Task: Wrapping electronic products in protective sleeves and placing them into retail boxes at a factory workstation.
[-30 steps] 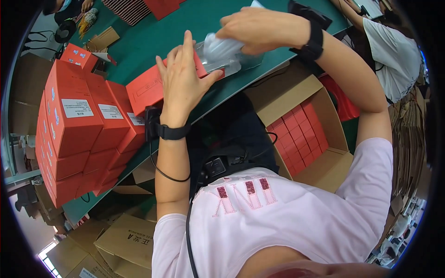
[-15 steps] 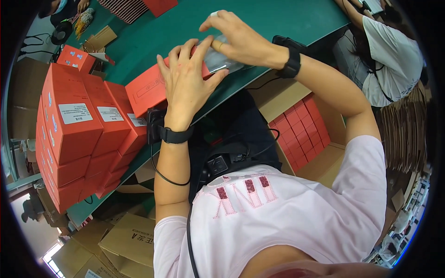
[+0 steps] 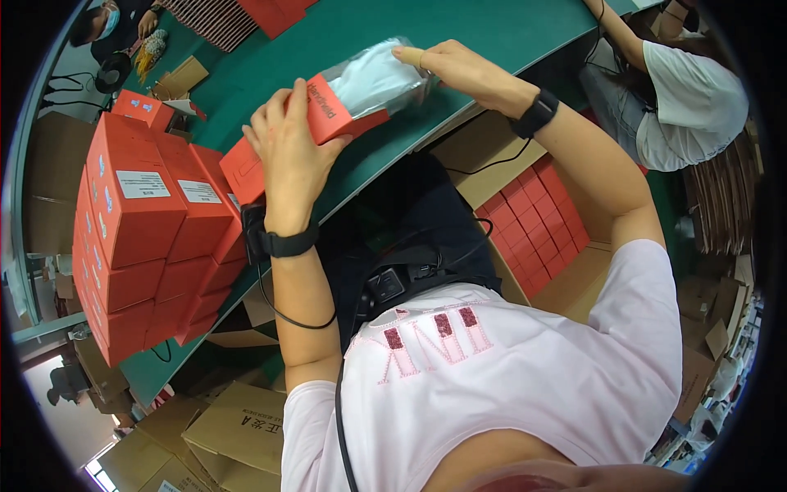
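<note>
1. Head view: left hand (image 3: 288, 156) clamped round the open red carton (image 3: 334, 111), held just above the green table (image 3: 492, 33).
2. Right hand (image 3: 459, 70) pinched shut on the clear bag with a white item (image 3: 377, 78), partly inside the carton mouth.
3. Stacked red boxes (image 3: 139, 213) to the left; more red boxes packed in a cardboard case (image 3: 545, 221) below the table edge.
4. Judged best done by keeping the carton steady, lining the bag up with the mouth and sliding it in without snagging the flap.
</note>
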### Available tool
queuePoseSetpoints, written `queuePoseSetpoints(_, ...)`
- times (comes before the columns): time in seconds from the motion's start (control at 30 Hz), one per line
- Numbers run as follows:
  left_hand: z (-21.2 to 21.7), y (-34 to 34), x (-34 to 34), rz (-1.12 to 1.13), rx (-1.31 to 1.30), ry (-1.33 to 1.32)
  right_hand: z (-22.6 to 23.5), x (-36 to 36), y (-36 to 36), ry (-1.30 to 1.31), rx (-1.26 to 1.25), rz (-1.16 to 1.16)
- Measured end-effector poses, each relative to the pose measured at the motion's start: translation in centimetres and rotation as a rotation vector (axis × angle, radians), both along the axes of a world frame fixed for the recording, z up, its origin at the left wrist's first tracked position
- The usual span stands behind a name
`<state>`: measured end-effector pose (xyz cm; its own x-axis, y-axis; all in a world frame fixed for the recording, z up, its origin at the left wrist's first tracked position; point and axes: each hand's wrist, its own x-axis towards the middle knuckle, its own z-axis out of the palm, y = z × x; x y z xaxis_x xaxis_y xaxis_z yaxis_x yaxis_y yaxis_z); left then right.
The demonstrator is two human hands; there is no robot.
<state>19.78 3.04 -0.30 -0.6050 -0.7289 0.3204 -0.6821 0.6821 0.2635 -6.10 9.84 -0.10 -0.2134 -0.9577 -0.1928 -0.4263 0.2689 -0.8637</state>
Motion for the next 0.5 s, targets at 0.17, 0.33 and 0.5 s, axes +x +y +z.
queuePoseSetpoints(0.17,3.3,1.2,-0.9,-0.059,-0.003,0.319,7.5,0.6,2.3,0.031,-0.275,0.116)
queuePoseSetpoints(0.33,3.0,1.5,-2.8,-0.294,0.481,1.149,16.2,2.7,4.2,0.426,-0.694,0.386)
queuePoseSetpoints(0.5,0.5,1.2,-3.3,-0.285,0.458,1.026,11.0,3.7,2.8,0.722,-0.877,0.444)
